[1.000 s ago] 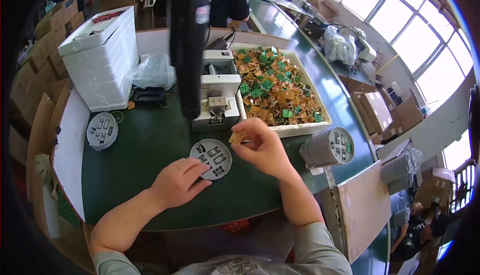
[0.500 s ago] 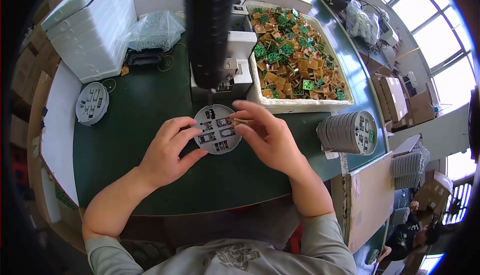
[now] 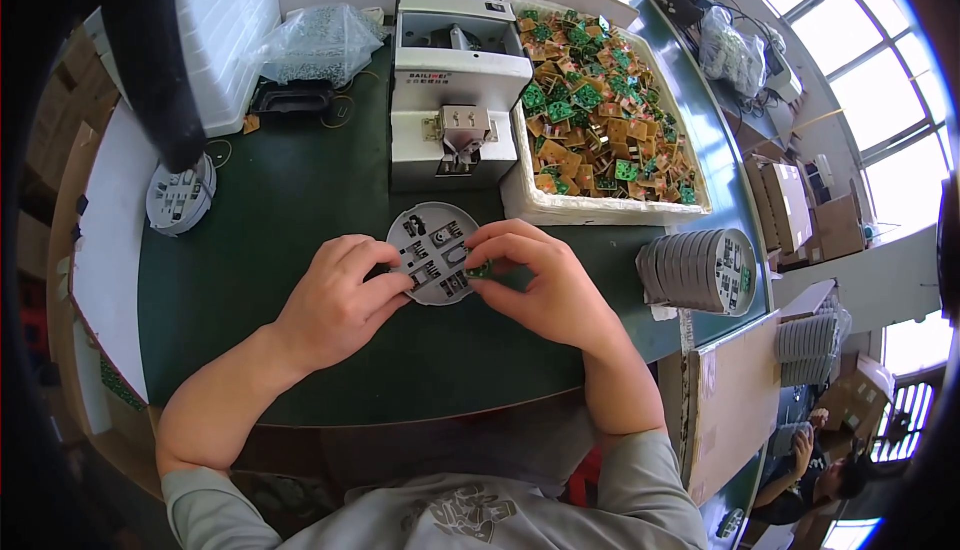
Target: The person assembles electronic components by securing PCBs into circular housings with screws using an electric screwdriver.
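A round grey plastic housing (image 3: pixel 436 240) with dark fittings set in its face lies on the green table before me. My left hand (image 3: pixel 345 285) is closed on its left edge, fingertips bent over the rim. At the lower right of the housing, my right hand (image 3: pixel 530 280) pinches a small green circuit board (image 3: pixel 481 270), mostly covered by the fingers. The board is at the housing's edge; I cannot tell whether it touches. A dark, blurred cylindrical tool (image 3: pixel 165 70) hangs at the upper left, its lower end in front of another round housing (image 3: pixel 172 200).
Beyond my hands stands a white machine (image 3: pixel 455 155), beside a foam box (image 3: pixel 610 212) heaped with green and brown circuit boards. Stacked grey housings (image 3: pixel 690 268) lie at right. A clear bag (image 3: pixel 315 45), black tray (image 3: pixel 290 98) and white foam boxes (image 3: pixel 230 40) are at far left. A co-worker (image 3: pixel 800 470) sits at lower right.
The hanging dark tool has swung from above the housing to the upper left, uncovering the white machine. My right hand has shifted slightly lower, and the board between its fingers now shows its green side.
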`<state>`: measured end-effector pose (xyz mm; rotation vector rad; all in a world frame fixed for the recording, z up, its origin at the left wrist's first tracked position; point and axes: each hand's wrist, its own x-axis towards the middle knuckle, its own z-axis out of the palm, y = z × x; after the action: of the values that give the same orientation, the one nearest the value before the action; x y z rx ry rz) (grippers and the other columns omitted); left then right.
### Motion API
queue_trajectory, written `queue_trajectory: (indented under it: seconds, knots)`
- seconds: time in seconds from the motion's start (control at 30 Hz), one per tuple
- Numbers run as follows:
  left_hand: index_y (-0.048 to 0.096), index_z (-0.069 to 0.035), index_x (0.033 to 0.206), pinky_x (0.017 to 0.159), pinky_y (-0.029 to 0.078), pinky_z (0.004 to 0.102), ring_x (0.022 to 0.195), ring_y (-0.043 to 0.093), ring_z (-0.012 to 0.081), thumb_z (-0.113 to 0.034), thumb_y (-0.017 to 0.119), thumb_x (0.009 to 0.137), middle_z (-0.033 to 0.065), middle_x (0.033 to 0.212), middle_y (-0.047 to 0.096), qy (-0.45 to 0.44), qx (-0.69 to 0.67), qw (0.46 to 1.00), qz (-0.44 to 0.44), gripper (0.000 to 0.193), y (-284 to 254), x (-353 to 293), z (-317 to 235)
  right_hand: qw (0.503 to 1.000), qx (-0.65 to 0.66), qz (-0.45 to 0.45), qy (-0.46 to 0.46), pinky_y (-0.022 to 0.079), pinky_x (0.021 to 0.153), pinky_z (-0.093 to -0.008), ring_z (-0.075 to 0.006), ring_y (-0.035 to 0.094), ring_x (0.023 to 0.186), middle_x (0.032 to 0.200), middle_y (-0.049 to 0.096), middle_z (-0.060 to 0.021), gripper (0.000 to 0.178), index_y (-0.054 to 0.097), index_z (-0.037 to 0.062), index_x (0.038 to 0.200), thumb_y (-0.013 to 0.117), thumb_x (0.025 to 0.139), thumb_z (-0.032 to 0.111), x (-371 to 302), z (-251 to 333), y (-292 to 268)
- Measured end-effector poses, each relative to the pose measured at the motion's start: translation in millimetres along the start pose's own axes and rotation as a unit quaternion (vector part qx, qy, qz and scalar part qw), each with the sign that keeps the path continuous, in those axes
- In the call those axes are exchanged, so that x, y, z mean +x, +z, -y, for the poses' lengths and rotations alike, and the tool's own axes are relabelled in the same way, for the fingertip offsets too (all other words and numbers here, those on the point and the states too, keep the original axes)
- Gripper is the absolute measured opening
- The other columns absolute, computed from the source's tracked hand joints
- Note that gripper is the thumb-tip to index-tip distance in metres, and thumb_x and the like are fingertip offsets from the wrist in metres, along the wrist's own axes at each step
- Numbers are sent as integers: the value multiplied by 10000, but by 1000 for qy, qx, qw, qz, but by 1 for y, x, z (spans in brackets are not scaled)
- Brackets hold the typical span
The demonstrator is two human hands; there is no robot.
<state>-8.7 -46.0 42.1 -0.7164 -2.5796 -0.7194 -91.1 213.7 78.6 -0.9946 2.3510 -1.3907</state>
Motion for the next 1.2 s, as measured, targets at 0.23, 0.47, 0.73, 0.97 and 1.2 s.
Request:
queue_trajectory:
  seconds: [0.23, 0.47, 0.73, 0.97, 1.2]
  knots:
    - [731, -92, 1031, 975, 471, 385, 1063, 589, 260, -62, 813, 808, 31, 1135, 631, -11, -10, 1000, 0, 240, 0, -2, -1, 995, -99, 14, -3, 541, 795, -312, -211, 666, 948, 1165, 703, -59, 296, 732, 47, 1060, 855, 791, 37, -2, 4, 12]
    - [725, -90, 1023, 967, 470, 382, 1035, 592, 250, -65, 812, 811, 27, 1117, 626, -7, -14, 1000, 2, 231, 1, -3, 1, 992, -126, 3, -11, 543, 770, -327, -214, 671, 926, 1134, 707, -62, 290, 727, 44, 1027, 874, 777, 69, -1, 4, 15]
    - [713, -85, 1008, 957, 473, 380, 995, 596, 236, -61, 811, 807, 25, 1103, 621, 4, -19, 1000, 5, 225, 3, -4, -2, 983, -177, 49, 3, 536, 729, -316, -209, 678, 853, 1079, 731, -51, 238, 724, 36, 984, 856, 788, 61, -3, 7, 4]
    - [709, -87, 1008, 954, 475, 379, 973, 596, 228, -58, 810, 805, 24, 1087, 619, 6, -20, 1000, -3, 229, 4, -4, -2, 992, -125, 16, -15, 531, 693, -297, -202, 671, 789, 1064, 744, -38, 187, 728, 28, 959, 829, 802, 33, -5, 10, 4]
    - [708, -87, 1004, 950, 478, 375, 967, 597, 223, -56, 809, 804, 23, 1076, 622, 6, -19, 1000, -2, 226, 3, -4, -1, 990, -131, 34, -25, 546, 708, -300, -199, 671, 792, 1094, 748, -33, 130, 737, 20, 915, 817, 813, 20, -5, 9, 7]
